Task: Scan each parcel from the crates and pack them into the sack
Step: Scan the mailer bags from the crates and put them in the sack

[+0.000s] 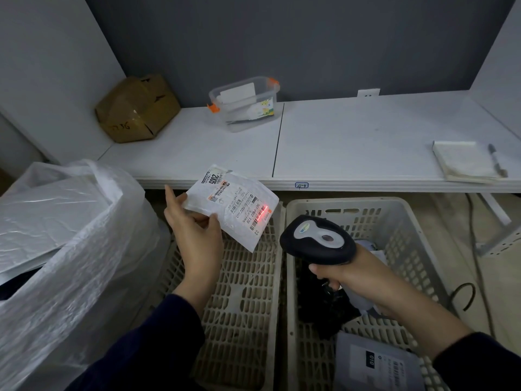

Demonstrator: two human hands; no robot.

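Right hand [346,273] grips scanner [315,239]; left hand [194,235] pinches parcel [236,201] edge.

Parcel [231,204], centre: thin white plastic film, wrinkled, faint gloss; matt paper label stuck on.
Scanner [318,239], right of centre: black matt plastic, pale glossy inset on top.
Sack [70,249], left: white woven plastic, crinkled, soft sheen.
Crates [242,306], bottom: beige perforated plastic, matt, scuffed.
Counter [352,131], across the middle: white, smooth, matt, lightly smudged.
Box [138,108], upper left: brown cardboard, creased, glossy tape strip.
Tub [245,103], upper centre: clear glossy plastic, orange clips.
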